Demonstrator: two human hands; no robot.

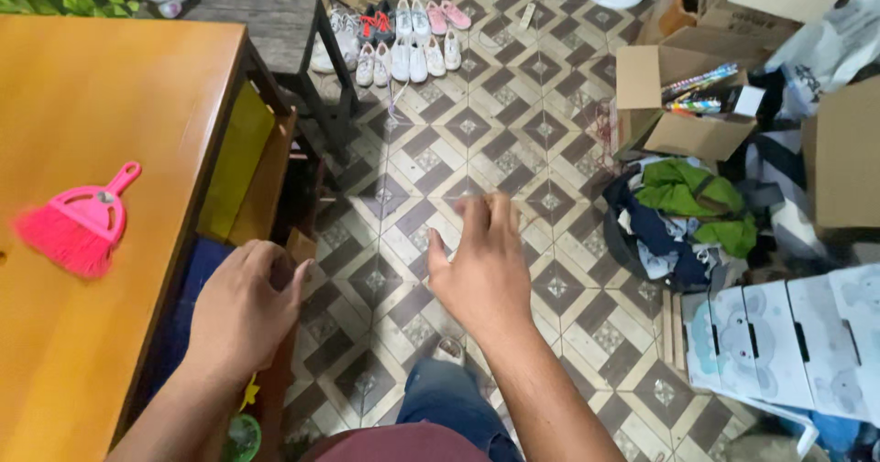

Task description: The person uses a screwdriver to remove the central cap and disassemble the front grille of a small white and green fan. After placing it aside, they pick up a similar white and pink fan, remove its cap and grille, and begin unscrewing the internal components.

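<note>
2 hands empty – left hand (240, 311) loosely curled | right hand (483, 265) spread | pink brush (78, 222) on table (110, 95)

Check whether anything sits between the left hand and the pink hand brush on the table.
Nothing visible does. The left hand hangs just off the wooden table edge; only bare tabletop lies between it and the pink hand brush.

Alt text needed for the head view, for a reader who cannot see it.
Two bare hands, left hand and right hand, reach out empty over a patterned tile floor. A pink hand brush lies on the wooden table at left; clothes pile and cardboard boxes at right.
</note>
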